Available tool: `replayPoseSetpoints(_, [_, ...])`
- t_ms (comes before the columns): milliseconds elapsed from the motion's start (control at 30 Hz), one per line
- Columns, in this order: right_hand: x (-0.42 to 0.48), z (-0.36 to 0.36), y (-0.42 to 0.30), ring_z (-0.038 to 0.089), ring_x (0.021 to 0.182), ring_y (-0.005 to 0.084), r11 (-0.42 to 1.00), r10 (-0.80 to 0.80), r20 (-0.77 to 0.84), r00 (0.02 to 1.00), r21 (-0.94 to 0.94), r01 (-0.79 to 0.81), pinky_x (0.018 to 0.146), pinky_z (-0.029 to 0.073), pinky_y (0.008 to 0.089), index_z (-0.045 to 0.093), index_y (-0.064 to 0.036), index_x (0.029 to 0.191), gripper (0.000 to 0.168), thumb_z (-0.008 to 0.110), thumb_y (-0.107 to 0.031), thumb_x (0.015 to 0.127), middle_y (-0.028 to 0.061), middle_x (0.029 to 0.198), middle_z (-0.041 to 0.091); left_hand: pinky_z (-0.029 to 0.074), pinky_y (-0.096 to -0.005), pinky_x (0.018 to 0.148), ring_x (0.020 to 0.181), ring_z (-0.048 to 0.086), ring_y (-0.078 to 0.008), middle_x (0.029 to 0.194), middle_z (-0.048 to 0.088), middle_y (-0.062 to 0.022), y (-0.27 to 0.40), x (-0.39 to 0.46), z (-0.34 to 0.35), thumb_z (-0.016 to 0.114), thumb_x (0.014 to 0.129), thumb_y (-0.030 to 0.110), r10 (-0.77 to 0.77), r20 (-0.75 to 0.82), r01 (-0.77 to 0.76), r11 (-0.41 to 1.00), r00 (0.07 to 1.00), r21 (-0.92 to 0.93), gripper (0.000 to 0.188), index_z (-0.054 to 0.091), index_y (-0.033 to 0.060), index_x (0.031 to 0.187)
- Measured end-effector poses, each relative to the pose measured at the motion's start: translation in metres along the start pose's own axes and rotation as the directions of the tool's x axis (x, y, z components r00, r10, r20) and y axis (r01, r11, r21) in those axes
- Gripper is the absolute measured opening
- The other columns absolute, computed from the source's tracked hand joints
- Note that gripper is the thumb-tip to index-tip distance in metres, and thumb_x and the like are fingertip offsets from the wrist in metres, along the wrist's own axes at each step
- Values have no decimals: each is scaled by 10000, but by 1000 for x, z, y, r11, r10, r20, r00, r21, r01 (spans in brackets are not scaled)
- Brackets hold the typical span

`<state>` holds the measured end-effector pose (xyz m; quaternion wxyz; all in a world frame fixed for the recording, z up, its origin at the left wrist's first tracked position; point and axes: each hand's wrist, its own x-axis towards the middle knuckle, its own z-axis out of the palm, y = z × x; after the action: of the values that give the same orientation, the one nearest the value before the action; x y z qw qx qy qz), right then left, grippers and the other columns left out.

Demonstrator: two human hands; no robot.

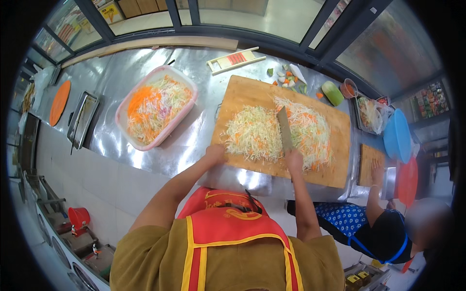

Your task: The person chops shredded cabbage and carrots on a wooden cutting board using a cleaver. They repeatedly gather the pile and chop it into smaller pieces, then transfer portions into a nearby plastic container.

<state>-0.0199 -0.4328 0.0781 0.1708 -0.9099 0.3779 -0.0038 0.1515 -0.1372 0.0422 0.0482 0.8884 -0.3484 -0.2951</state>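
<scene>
Two heaps of shredded vegetables lie on a large wooden cutting board [251,87]: a pale green-white heap with orange shreds [251,132] on the left and a similar one [309,134] on the right. Between them stands a cleaver's blade [285,129], its handle end in my right hand [293,160]. My left hand [216,153] rests at the board's near left edge, beside the left heap; its fingers are partly hidden. Left of the board, a white and pink plastic tub [120,127] holds more shreds, orange, pale and some purplish.
A wooden grater [236,60] lies behind the board, near vegetable pieces [287,78] and a green gourd or radish piece [332,93]. Metal trays [83,116] and an orange disc [60,103] are at left. At right, a co-worker's hand [377,171] touches a smaller board [367,160] beside a blue basin [397,135].
</scene>
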Motion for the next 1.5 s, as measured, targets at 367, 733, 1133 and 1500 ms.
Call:
replayPoseSetpoints(367, [15, -9, -33, 623, 775, 427, 994, -99, 51, 994, 41, 97, 695, 490, 503, 615, 28, 845, 348, 519, -298, 917, 269, 803, 629, 532, -418, 786, 937, 648, -325, 998, 652, -184, -1, 0, 3, 761, 663, 494, -18, 8, 18, 1000, 1000, -10, 629, 596, 11, 1030])
replayPoseSetpoints(733, [8, -4, -56, 618, 748, 434, 975, -219, 43, 975, 54, 216, 675, 484, 514, 608, 29, 830, 345, 520, -293, 919, 272, 760, 621, 527, -426, 779, 945, 642, -329, 1003, 651, -184, -2, -3, 2, 760, 675, 470, -43, -5, 42, 999, 999, -18, 603, 595, 8, 1025])
replayPoseSetpoints(1133, [-8, -3, -58, 617, 668, 421, 950, -310, 36, 950, 62, 307, 616, 485, 499, 620, 10, 842, 277, 579, -261, 877, 241, 693, 615, 510, -425, 749, 871, 634, -326, 937, 644, -156, -18, -11, 23, 718, 712, 407, 14, -227, -47, 989, 974, -141, 452, 607, 39, 951])
replayPoseSetpoints(1500, [-94, 20, -72, 617, 611, 373, 840, -514, 283, 810, -27, 542, 555, 487, 476, 611, -77, 871, 213, 561, -284, 881, 186, 642, 615, 472, -435, 644, 736, 608, -343, 770, 619, -148, -91, -96, 71, 610, 800, 254, -424, -405, 151, 818, 810, -555, 218, 581, 38, 803])
